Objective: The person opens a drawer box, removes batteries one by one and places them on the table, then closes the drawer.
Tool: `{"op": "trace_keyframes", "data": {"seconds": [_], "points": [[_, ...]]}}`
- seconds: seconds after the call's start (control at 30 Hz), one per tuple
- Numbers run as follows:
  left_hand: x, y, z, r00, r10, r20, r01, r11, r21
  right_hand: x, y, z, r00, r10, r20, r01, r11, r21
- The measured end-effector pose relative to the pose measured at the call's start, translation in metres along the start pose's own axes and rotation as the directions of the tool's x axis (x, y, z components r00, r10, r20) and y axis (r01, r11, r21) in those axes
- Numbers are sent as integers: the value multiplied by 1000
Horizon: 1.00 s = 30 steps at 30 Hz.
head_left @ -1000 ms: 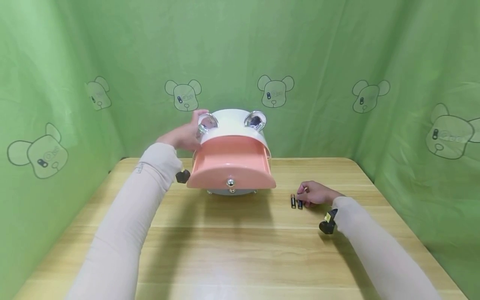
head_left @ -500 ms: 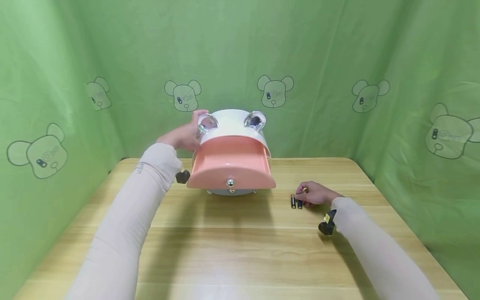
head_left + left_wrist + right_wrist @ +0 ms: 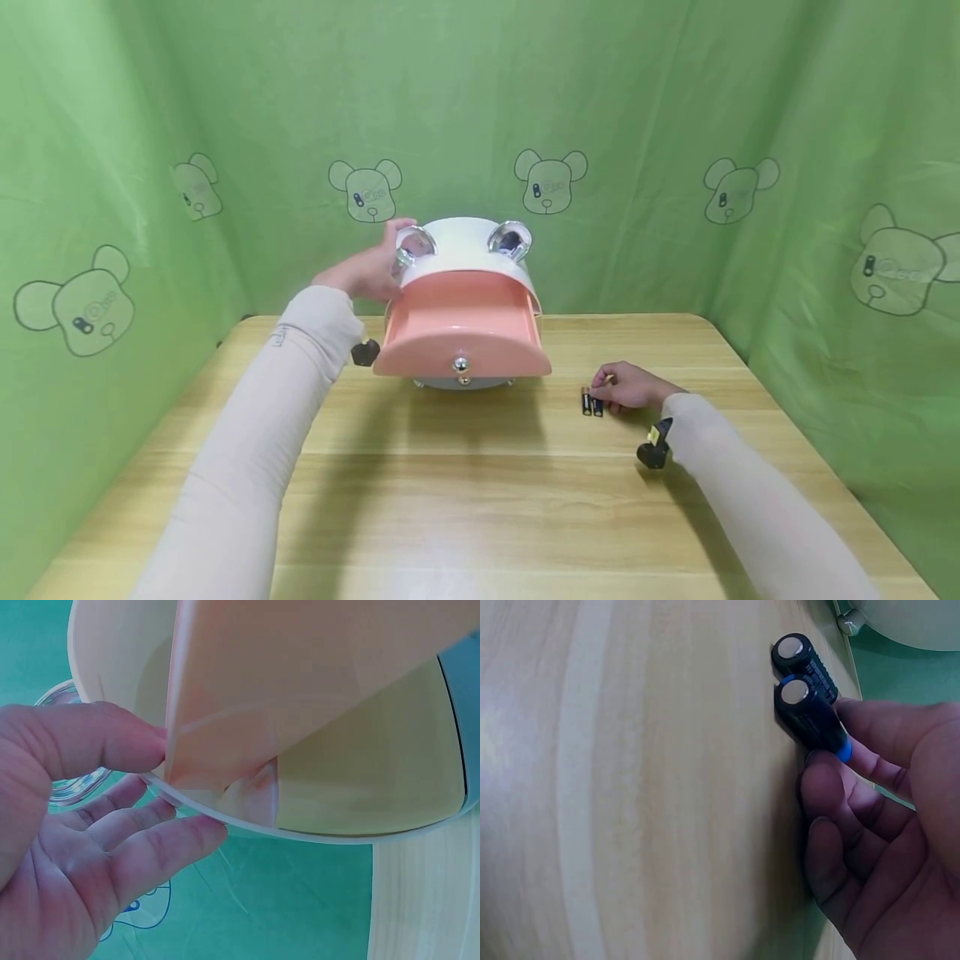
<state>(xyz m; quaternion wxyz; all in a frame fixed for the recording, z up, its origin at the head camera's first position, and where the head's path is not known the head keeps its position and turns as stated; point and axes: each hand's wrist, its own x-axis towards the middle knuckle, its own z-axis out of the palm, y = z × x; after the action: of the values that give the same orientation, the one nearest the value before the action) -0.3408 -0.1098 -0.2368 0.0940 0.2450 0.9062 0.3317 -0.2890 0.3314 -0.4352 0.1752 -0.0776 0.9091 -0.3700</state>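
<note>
A white frog-shaped storage box [image 3: 461, 242] stands at the back of the table, its pink upper drawer [image 3: 461, 354] pulled out. My left hand [image 3: 371, 271] grips the box's left side near a silver eye. In the left wrist view, the thumb [image 3: 112, 739] lies inside the rim, the other fingers outside the shell. Right of the box, two dark batteries lie side by side. My right hand [image 3: 628, 387] pinches the near end of the right battery [image 3: 810, 716], which has a blue band. The left battery [image 3: 587, 402] lies close against it, its far end partly hidden.
The light wooden table [image 3: 465, 500] holds both the box and the batteries. A green curtain [image 3: 465, 100] with bear-head drawings surrounds its back and sides. Below the drawer, a silver knob [image 3: 465, 381] belongs to a lower grey part. Each wrist carries a small black camera [image 3: 655, 448].
My right hand has shifted slightly left, and the right battery has moved with it, closer to the left battery. My left hand and the box have stayed put.
</note>
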Motion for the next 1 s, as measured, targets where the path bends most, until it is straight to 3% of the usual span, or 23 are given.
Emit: {"op": "trace_keyframes", "data": {"seconds": [0.33,0.63,0.87,1.0], "points": [[-1,1,-1,1000,-14,0,14,1000,-4,-6,-4,-5,1000,1,14,-1,1000,8],[0,0,-2,1000,-12,6,12,1000,-22,-18,-22,-6,991,-119,-64,114,991,-75],[0,1,-2,1000,-25,6,25,999,-34,-26,-49,-4,976,-214,38,213,977,13],[0,0,-2,1000,-16,5,17,999,-37,-30,-67,5,955,-277,106,272,960,59]]}}
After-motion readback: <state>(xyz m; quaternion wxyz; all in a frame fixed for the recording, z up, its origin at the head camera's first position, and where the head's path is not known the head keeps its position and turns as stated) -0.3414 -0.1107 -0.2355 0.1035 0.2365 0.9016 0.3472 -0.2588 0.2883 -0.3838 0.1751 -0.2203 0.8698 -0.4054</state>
